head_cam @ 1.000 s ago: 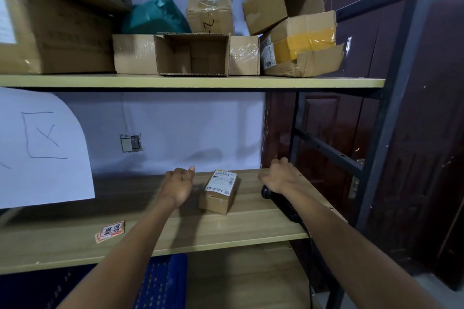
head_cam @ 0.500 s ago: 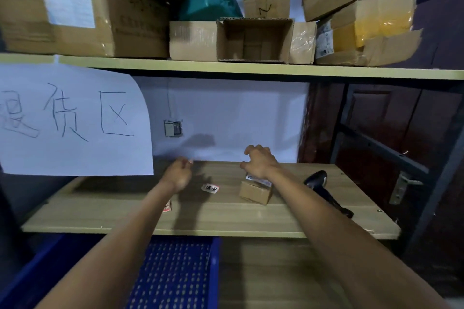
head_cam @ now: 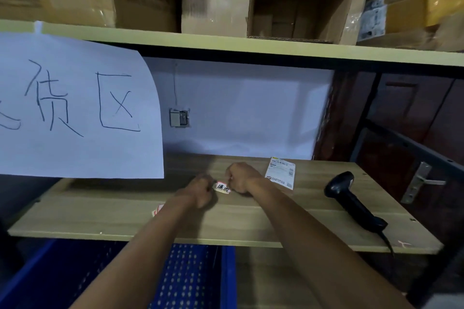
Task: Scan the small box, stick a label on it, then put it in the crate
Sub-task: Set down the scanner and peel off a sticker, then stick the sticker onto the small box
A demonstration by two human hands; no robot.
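A small white sticker label [head_cam: 222, 187] with a red border is pinched between my left hand [head_cam: 200, 189] and my right hand [head_cam: 239, 177], just above the wooden shelf [head_cam: 226, 226]. The small box [head_cam: 280, 172] rests on the shelf just right of my right hand, its white shipping label facing up. The black handheld scanner [head_cam: 351, 199] lies on the shelf at the right. A blue perforated crate [head_cam: 185, 276] sits below the shelf's front edge. A few more stickers [head_cam: 157, 209] peek out beside my left forearm.
A white paper sign [head_cam: 75, 113] with handwriting hangs from the upper shelf at left. Cardboard boxes [head_cam: 298, 10] and a green bag crowd the upper shelf. A dark metal rack post and a door with a handle [head_cam: 421, 180] stand at right.
My right hand left the small box and joined my left hand on a sticker label lifted from the shelf. The view has moved closer and lower.
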